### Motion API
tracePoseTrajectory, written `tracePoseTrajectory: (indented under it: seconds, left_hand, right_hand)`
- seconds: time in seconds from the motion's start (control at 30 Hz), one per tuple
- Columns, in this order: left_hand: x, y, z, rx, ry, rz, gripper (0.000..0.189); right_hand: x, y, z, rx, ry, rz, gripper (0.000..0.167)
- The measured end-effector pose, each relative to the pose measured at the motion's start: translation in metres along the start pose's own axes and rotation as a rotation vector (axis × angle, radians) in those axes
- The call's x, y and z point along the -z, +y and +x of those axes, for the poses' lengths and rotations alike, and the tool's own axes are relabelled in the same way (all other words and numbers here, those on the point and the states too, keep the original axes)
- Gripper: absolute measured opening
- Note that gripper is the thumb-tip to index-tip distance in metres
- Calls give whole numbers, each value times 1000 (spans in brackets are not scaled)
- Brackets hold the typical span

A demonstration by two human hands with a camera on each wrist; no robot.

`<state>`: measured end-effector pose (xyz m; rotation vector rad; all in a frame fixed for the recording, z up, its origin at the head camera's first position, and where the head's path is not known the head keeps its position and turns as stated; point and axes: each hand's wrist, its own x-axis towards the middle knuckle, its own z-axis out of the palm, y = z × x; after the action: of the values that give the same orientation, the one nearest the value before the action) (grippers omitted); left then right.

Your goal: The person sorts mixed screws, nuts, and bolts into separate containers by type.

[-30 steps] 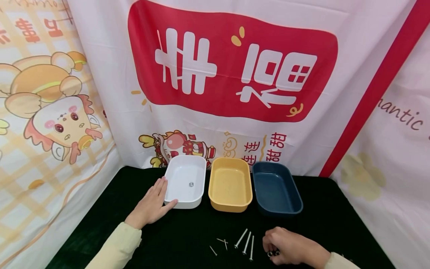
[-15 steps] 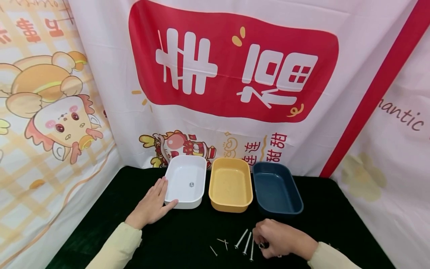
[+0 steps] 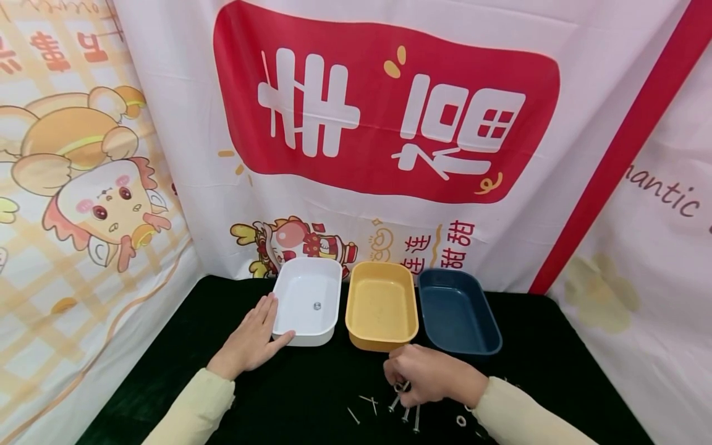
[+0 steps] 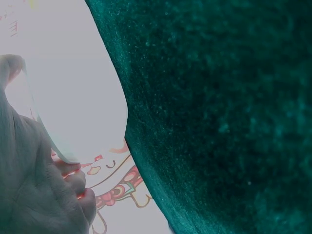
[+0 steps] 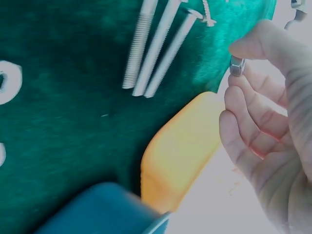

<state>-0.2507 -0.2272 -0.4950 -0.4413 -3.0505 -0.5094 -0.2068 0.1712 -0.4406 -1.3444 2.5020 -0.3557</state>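
Note:
My right hand (image 3: 428, 374) pinches a hex nut (image 5: 237, 66) between thumb and fingertips, over the long bolts and in front of the yellow container. In the right wrist view the other fingers curve loosely toward the palm. My left hand (image 3: 247, 340) lies against the white container (image 3: 306, 278), its fingers straight along the left side and the thumb at the front corner. A single nut (image 3: 317, 306) sits inside that container. Several bolts (image 5: 158, 48) lie side by side on the dark green cloth, partly under the right hand in the head view.
A yellow container (image 3: 381, 342) and a dark blue container (image 3: 458, 309) stand in a row right of the white one. Small screws (image 3: 353, 415) lie left of the bolts. A loose nut (image 3: 461, 421) rests near the right sleeve. Printed cloth (image 3: 389, 216) hangs behind.
My right hand has moved left and away from me with the nut, from right of the bolts to above them. Loose nuts now show near its sleeve. The left hand stays put.

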Motion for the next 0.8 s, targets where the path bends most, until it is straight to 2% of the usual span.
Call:
tracePoseTrajectory:
  seconds: [0.23, 0.53, 0.8]
  left_hand:
    - [-1, -1, 1, -4, 7, -3, 100]
    - [0, -2, 1, -2, 1, 5, 101]
    - [1, 0, 1, -9, -4, 3, 101]
  right_hand:
    - [4, -8, 28, 93, 44, -76, 17]
    - [12, -17, 65, 106, 73, -183, 15]
    - [20, -21, 94, 80, 97, -220, 15]
